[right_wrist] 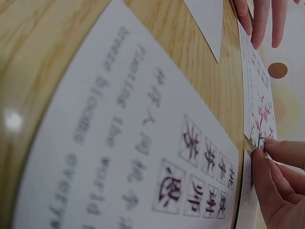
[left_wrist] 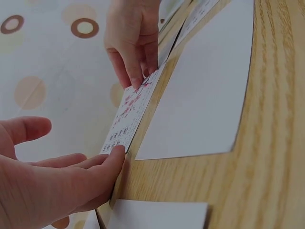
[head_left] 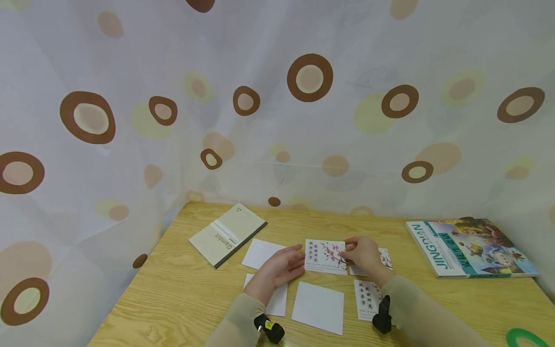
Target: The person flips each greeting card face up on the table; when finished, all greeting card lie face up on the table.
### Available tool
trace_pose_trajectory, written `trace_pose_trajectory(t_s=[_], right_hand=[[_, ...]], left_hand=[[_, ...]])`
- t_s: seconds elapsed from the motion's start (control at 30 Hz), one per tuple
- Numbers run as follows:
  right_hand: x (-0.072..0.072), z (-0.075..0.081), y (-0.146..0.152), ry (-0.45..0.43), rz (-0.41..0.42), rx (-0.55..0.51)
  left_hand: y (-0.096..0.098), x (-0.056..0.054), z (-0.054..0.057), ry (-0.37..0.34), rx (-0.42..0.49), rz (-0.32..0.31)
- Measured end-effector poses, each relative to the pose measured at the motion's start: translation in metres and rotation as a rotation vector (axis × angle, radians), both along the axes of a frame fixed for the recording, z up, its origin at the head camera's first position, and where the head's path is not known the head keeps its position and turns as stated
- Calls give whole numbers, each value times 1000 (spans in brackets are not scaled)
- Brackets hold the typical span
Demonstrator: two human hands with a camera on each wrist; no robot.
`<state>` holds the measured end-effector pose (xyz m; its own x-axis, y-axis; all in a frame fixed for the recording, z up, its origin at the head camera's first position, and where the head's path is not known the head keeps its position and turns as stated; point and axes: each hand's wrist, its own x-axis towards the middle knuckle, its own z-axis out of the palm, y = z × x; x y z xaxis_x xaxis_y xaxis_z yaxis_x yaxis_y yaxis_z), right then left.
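Observation:
My right hand [head_left: 364, 255] pinches the right edge of a white card [head_left: 318, 258] printed with pink blossoms and Chinese characters. The thumb and fingertips of that hand [right_wrist: 281, 183] meet at the card's corner in the right wrist view. Against the card's opposite edge rest the extended fingers of my left hand [head_left: 279, 270]; its thumb stands apart in the left wrist view. Another printed card [head_left: 386, 259] lies partly hidden behind the right hand. Closer to me is a third printed card [right_wrist: 128, 143], its right side covered by the right arm in the head view.
Blank white cards lie at the back left [head_left: 260, 253], under the left wrist [head_left: 277, 301] and at the front middle [head_left: 318, 308]. A beige notebook [head_left: 227, 236] lies back left, a colourful book [head_left: 472, 248] back right. A green ring-shaped object [head_left: 516, 337] shows at the lower right.

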<state>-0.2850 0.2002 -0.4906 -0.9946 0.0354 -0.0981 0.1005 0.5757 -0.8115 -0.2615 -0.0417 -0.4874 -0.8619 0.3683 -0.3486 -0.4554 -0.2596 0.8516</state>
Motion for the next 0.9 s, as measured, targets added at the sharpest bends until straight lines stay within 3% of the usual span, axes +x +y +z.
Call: trace_pose_trajectory(t_s=[0.73,0.9], right_hand=[[-1,2,-4,-12,-22,88],[0,4,-2,-21,-22,63]], left_hand=[[2,3,1,-38,23,39],[-1,5,-2,-5,22,7]])
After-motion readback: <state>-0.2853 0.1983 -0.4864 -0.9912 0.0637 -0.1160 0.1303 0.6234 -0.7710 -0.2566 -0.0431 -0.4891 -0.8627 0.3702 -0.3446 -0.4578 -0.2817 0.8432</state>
